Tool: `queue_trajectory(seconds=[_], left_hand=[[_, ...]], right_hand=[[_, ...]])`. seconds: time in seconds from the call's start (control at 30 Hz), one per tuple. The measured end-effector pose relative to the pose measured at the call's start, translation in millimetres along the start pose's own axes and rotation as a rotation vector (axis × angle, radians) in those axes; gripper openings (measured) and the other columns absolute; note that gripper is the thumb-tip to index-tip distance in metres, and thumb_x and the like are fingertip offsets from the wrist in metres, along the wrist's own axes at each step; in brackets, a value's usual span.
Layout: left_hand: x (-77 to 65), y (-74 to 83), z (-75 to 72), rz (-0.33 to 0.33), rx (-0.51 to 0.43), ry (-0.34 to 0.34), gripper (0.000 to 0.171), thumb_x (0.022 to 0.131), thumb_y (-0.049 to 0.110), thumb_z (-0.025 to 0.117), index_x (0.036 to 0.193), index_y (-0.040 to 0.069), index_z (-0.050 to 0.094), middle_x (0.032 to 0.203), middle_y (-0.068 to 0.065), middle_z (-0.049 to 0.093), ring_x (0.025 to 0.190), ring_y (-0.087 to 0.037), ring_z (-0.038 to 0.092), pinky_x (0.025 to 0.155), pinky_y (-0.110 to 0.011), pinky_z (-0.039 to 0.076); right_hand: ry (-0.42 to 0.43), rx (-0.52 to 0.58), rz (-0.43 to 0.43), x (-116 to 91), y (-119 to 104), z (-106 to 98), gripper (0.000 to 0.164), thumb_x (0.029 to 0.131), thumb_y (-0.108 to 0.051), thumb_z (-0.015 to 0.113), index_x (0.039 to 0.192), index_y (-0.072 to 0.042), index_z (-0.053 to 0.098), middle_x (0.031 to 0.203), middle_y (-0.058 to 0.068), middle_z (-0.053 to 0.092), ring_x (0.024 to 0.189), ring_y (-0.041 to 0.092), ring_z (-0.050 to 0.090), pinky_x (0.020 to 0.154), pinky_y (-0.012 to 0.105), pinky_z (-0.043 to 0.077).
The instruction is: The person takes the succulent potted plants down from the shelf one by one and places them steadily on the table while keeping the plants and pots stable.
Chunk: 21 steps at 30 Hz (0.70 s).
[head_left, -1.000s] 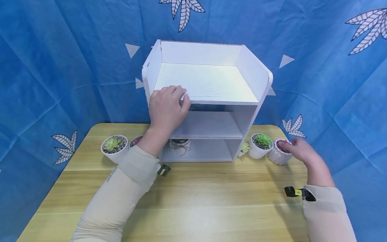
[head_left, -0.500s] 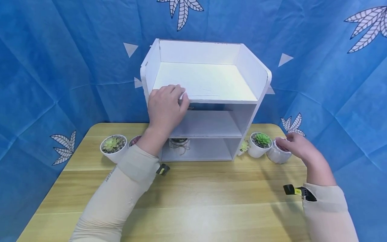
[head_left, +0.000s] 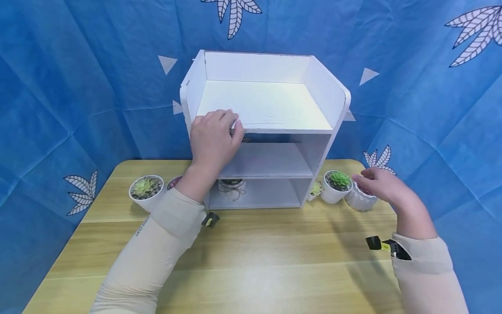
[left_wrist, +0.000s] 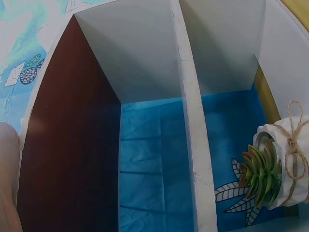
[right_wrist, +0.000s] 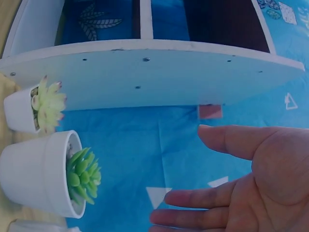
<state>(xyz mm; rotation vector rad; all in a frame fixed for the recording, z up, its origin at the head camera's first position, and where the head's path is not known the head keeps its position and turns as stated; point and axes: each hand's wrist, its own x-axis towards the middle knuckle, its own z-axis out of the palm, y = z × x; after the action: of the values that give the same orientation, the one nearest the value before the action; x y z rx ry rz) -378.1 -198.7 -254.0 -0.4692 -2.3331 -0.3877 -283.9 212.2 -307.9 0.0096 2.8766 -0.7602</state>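
My left hand (head_left: 213, 137) grips the front edge of the top board of a white three-tier shelf (head_left: 266, 102), near its left side. Over the right-hand pots hovers my right hand (head_left: 386, 185), holding nothing; its fingers stretch out in the right wrist view. Below it stands a white ridged pot (head_left: 361, 199) with a reddish plant, partly hidden. Beside that are a green succulent in a white pot (head_left: 333, 197) and a small pale yellow succulent (right_wrist: 48, 104) close to the shelf's side. A twine-tied white pot (left_wrist: 292, 159) with a succulent sits in the bottom compartment.
On the wooden table (head_left: 255, 261), left of the shelf, stands a pale green succulent in a white pot (head_left: 146, 198). A reddish plant (head_left: 174, 182) next to it is mostly hidden by the left arm. Blue patterned cloth (head_left: 129, 78) hangs behind and at both sides.
My right hand has risen and shifted slightly left, away from the ridged pot with the reddish plant. The left hand stays on the shelf edge, and the pots stand where they were.
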Motion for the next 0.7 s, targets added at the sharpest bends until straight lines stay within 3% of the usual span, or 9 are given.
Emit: queue_trajectory(seconds=[0.13,0.23,0.37,0.6,0.7], left_hand=[[-0.3,0.5,0.5,-0.001,0.000,-0.003,0.042,0.100,0.038,0.043,0.116,0.013,0.074,0.119,-0.005,0.072,0.110,-0.025,0.066,0.089,-0.043,0.049],[-0.6,0.6,0.7,-0.003,0.000,-0.006,0.043,0.101,0.038,0.043,0.116,0.013,0.073,0.118,-0.006,0.072,0.110,-0.026,0.066,0.089,-0.043,0.049],[-1.0,0.3,1.7,-0.005,-0.001,-0.006,0.044,0.101,0.039,0.042,0.117,0.013,0.073,0.119,-0.006,0.071,0.111,-0.026,0.065,0.090,-0.044,0.049],[-0.7,0.1,2.9,-0.004,-0.001,-0.004,0.045,0.101,0.039,0.041,0.117,0.013,0.073,0.119,-0.006,0.071,0.111,-0.026,0.065,0.090,-0.044,0.049],[-0.3,0.3,2.4,-0.004,0.003,-0.001,0.045,0.101,0.040,0.040,0.117,0.013,0.073,0.120,-0.006,0.071,0.111,-0.026,0.065,0.090,-0.044,0.049]], right_hand=[[-0.013,0.006,0.002,-1,-3,-1,0.055,0.105,-0.044,0.045,0.111,0.009,0.059,0.087,0.010,0.059,0.083,0.027,0.056,0.067,0.037,0.047],[-0.017,0.001,-0.002,-2,-6,-3,0.066,0.105,-0.045,0.044,0.129,0.015,0.051,0.101,0.017,0.063,0.093,0.032,0.058,0.075,0.042,0.052],[-0.016,-0.007,-0.019,-3,-12,-4,0.070,0.105,-0.047,0.043,0.134,0.016,0.048,0.107,0.020,0.063,0.095,0.032,0.059,0.078,0.045,0.054],[-0.024,0.025,-0.026,-7,-30,-11,0.066,0.105,-0.050,0.041,0.132,0.010,0.052,0.075,0.007,0.052,0.070,0.023,0.052,0.065,0.036,0.044],[-0.016,0.033,-0.033,-10,-38,-14,0.066,0.105,-0.050,0.040,0.134,0.009,0.052,0.069,0.004,0.049,0.065,0.021,0.050,0.065,0.036,0.043]])
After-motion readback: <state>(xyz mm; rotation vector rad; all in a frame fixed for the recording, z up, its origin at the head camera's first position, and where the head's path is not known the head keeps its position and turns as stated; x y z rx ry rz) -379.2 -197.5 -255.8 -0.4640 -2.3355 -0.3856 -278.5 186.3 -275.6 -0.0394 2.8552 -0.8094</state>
